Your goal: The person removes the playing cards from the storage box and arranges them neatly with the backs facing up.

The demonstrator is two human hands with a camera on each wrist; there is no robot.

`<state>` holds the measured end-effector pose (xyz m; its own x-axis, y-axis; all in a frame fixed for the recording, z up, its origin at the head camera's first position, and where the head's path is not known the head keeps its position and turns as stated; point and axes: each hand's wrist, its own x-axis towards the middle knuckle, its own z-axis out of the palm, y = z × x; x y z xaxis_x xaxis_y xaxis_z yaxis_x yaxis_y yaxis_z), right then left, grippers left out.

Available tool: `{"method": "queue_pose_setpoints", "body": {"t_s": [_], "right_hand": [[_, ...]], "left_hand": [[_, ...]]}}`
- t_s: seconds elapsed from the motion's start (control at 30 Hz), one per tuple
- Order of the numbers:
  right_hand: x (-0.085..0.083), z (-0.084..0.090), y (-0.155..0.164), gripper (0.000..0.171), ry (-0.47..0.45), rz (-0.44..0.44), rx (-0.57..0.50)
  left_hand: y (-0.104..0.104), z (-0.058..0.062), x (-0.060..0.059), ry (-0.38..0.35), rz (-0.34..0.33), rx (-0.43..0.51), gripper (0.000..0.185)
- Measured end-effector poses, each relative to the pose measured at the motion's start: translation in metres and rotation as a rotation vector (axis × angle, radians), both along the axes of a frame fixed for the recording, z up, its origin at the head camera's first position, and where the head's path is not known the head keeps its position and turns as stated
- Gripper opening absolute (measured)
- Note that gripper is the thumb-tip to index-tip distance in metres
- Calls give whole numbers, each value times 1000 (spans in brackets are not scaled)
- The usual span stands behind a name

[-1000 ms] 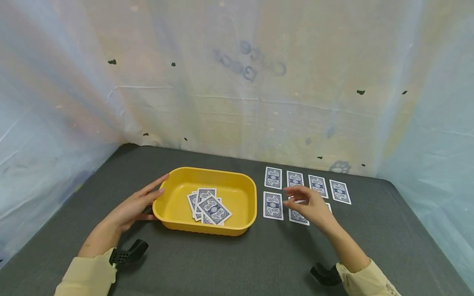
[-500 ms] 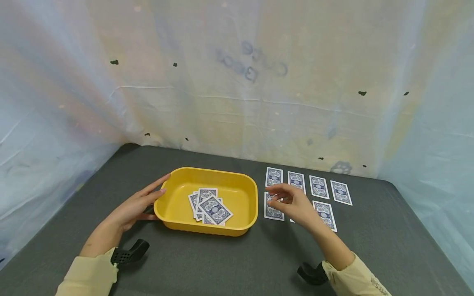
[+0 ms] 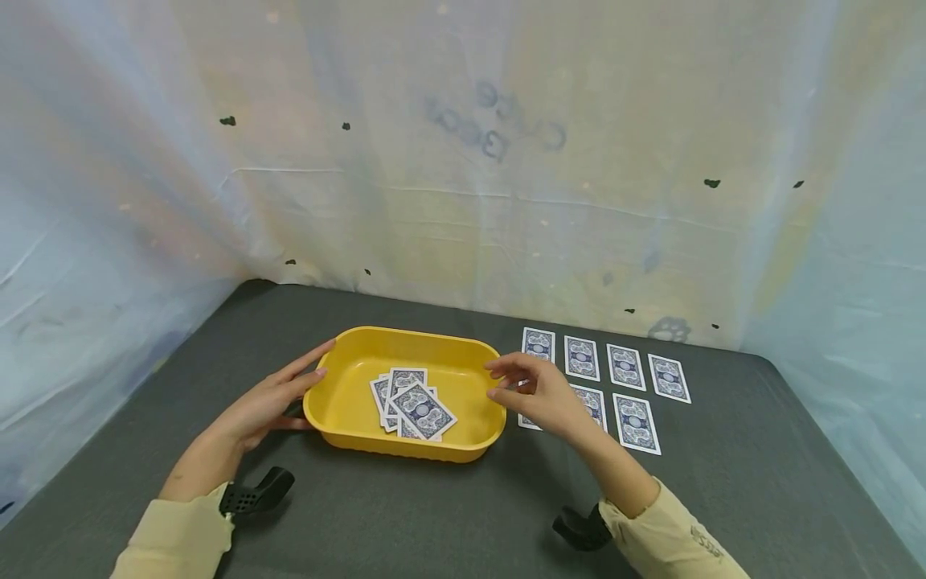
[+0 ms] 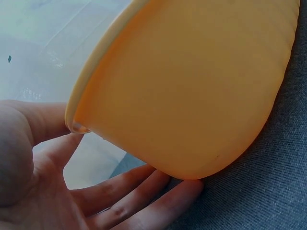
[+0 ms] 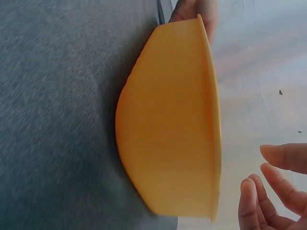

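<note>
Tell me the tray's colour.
The tray is plain yellow, clearest in the head view.

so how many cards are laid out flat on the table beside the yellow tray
7: a back row of four, and a front row of three, the leftmost mostly hidden behind the right hand, which could hide more.

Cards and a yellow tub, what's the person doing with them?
A person sits at a dark table with a yellow tub that has a small pile of face-down cards in it. The left hand rests flat against the tub's left end. The right hand hovers at the tub's right rim, fingers loosely curled; whether it holds a card is hard to tell. More face-down cards lie in rows to the right.
</note>
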<state>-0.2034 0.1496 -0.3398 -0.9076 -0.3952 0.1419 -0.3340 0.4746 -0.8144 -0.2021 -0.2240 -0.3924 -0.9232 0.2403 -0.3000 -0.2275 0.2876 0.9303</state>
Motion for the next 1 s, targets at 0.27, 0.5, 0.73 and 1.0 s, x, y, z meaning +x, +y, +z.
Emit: {"method": "queue_pose_setpoints", "body": {"t_s": [0.27,0.5,0.73,1.0], "right_hand": [[-2,4,-16,29,3,20,-4],[-5,5,-28,32,5,69,-35],[-7,4,-41,32,-18,80,-14],[-11,0,-56,32,-8,102,1]], "left_hand": [[0,1,2,24,-19,20,68],[0,2,2,25,-20,27,68],[-1,2,1,27,-26,35,68],[-2,2,0,16,-21,35,68]]}}
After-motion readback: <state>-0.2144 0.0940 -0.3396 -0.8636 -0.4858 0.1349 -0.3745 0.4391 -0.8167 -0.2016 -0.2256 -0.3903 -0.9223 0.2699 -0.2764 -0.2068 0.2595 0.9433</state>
